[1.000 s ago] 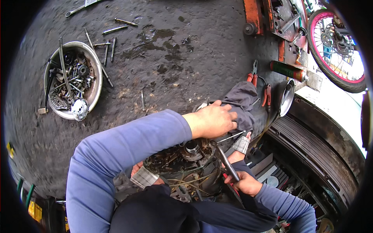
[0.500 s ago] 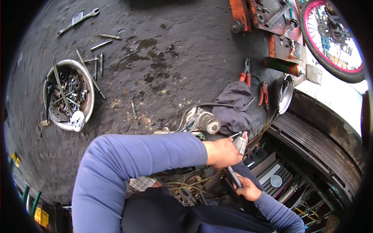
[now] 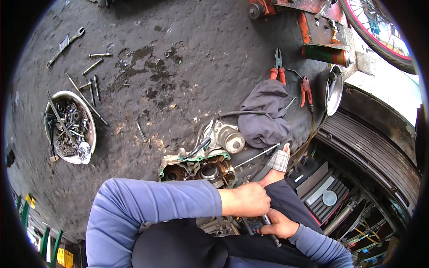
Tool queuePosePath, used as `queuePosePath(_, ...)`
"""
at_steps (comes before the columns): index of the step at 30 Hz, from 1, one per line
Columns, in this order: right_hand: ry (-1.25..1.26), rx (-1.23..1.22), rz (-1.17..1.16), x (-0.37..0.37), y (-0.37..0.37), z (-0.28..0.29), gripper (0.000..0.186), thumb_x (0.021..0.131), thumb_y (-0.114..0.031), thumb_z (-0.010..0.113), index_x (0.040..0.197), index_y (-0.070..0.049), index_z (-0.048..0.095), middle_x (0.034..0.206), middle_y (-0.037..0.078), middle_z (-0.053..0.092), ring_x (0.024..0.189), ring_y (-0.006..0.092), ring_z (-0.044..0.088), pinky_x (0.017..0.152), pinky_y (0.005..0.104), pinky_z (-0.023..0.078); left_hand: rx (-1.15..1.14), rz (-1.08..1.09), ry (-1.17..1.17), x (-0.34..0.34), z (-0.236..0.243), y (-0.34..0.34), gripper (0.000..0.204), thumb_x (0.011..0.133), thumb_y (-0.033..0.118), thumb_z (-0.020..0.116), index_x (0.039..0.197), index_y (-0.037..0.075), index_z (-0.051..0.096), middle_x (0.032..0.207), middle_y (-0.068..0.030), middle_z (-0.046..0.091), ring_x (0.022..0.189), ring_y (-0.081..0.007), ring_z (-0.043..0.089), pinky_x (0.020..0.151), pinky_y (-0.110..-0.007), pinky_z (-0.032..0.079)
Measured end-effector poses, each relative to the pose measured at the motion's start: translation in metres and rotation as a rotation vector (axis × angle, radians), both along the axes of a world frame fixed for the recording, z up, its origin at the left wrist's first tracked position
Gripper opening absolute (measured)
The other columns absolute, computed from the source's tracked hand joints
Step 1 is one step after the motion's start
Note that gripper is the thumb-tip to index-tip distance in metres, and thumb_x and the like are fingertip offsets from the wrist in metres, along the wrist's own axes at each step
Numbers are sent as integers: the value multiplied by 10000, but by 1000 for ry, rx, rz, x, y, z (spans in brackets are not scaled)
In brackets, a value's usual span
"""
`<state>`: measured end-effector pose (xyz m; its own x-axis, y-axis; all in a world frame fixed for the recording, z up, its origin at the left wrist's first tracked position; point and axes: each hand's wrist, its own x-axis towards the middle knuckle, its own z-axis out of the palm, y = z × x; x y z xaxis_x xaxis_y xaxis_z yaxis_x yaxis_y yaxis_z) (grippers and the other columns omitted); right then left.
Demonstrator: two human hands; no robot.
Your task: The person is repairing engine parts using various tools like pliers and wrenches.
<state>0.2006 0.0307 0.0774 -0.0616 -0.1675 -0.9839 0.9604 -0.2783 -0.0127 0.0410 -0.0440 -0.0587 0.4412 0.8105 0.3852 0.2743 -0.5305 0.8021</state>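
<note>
Silver bowl point(image 3: 92, 138) of metal parts point(image 3: 76, 117), left. Open engine case point(image 3: 193, 167), centre. Left hand point(image 3: 248, 199) just nearer and right of it, fist closed on metal bar point(image 3: 267, 219). Right hand point(image 3: 281, 224) wrapped round same bar, near end poking out below.

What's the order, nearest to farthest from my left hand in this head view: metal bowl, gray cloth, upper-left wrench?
From your left hand:
1. Gray cloth, ahead and slightly right.
2. Metal bowl, out to the left.
3. Upper-left wrench, left and farther ahead than the bowl.
</note>
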Motion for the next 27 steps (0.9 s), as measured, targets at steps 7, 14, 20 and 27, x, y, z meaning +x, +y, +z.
queuePosePath(7, -80, 29, -10, -38, 22, -20, 414, 798, -43, 641, 1200, -14, 544, 1092, 70, 581, 1010, 165, 568, 898, 303, 478, 72, 318, 209, -98, -6, 51, 229, 770, 317, 726, 852, 103, 715, 853, -25, 670, 919, -216, 652, 853, -386, 468)
queuePosePath(14, -65, 32, 405, -38, 28, -58, 278, 846, -119, 658, 1098, -10, 611, 974, 64, 661, 930, 170, 626, 850, 321, 508, -477, 198, 172, -125, -55, 44, 389, 798, 401, 747, 953, 46, 718, 965, -113, 688, 977, -310, 676, 863, -457, 532)
queuePosePath(20, -25, 64, 488, -62, 21, -53, 264, 845, -120, 653, 1085, -14, 625, 927, 54, 661, 911, 179, 638, 845, 327, 509, -401, 303, 163, -116, -67, 38, 342, 775, 342, 749, 953, 51, 725, 900, -116, 706, 949, -320, 689, 837, -456, 548)
queuePosePath(27, -312, 109, 273, -41, 14, -64, 257, 861, -84, 649, 1097, 14, 623, 901, 69, 671, 782, 170, 649, 724, 320, 527, -363, 324, 151, -113, -69, 39, 270, 709, 249, 729, 900, 58, 725, 876, -129, 712, 927, -323, 696, 799, -460, 554)
